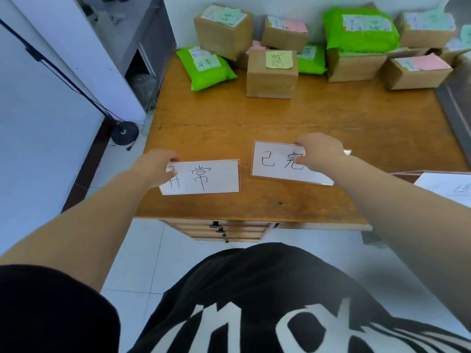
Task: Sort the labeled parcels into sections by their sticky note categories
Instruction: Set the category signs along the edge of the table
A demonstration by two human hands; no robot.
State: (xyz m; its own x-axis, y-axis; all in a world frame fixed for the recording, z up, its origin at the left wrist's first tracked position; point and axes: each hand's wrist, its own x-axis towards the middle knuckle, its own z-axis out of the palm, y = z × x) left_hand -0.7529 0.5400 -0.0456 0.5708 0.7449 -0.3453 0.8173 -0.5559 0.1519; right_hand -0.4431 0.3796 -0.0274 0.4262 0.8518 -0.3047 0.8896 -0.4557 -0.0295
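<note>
Two white handwritten section cards lie near the front of the wooden table (254, 123). My left hand (155, 168) grips the left end of the left card (211, 178). My right hand (319, 152) holds the right card (272, 161) and covers its right half. At the back of the table sit the parcels: a cardboard box with a yellow-green sticky note (271, 73), a green bag with a pale note (205, 68), a larger green bag (360, 30), and boxes with pink notes (416, 71) and pale green notes (223, 30).
A third white card (448, 187) lies at the table's right edge. Drawers (226, 230) sit under the table front. A black lamp stand base (125, 132) stands on the floor at the left, by a white wall. A grey metal surface (456, 110) borders the table's right side.
</note>
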